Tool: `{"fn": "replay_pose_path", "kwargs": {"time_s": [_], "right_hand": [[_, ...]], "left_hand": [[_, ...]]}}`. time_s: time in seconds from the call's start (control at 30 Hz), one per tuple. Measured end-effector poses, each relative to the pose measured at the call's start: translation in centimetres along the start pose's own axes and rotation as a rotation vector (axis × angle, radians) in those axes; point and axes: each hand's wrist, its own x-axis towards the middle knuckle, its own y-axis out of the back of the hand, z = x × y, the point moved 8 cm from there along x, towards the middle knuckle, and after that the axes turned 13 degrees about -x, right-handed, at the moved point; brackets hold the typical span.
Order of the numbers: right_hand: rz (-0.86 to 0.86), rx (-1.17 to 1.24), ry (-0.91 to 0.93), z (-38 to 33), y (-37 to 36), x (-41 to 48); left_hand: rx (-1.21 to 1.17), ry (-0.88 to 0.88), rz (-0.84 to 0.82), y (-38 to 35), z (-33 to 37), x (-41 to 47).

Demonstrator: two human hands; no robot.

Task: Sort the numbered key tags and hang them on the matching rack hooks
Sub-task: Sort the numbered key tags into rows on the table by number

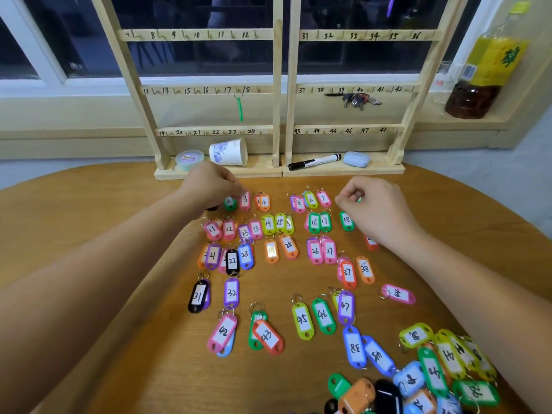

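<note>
Tipped paper cup (228, 152), lidded tub (189, 159) on rack base (260, 171), dark liquid (470, 100) in bottle (493, 61)

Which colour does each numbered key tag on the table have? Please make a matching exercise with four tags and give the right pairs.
Tags:
1. tag 22
2. tag 32
3. tag 46
4. tag 42

Colours:
A. green
B. pink
C. black
D. purple

Pairs: 1-C, 2-D, 3-A, 4-B
</note>
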Motion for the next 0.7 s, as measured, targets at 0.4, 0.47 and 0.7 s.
{"fn": "replay_pose_path", "kwargs": {"time_s": [0.4,0.47,0.7], "right_hand": [[-0.018,0.156,0.121,-4.7,2.1,-6.9],[-0.021,0.180,0.115,-4.7,2.8,-8.0],[-0.136,0.213,0.109,-3.5,4.1,-13.0]], "left_hand": [[0.286,-0.191,0.137,0.4,-0.2,-0.4],[0.219,-0.219,0.180,1.1,0.3,-1.6],[0.020,-0.348,0.120,0.9,3.4,-11.2]]}}
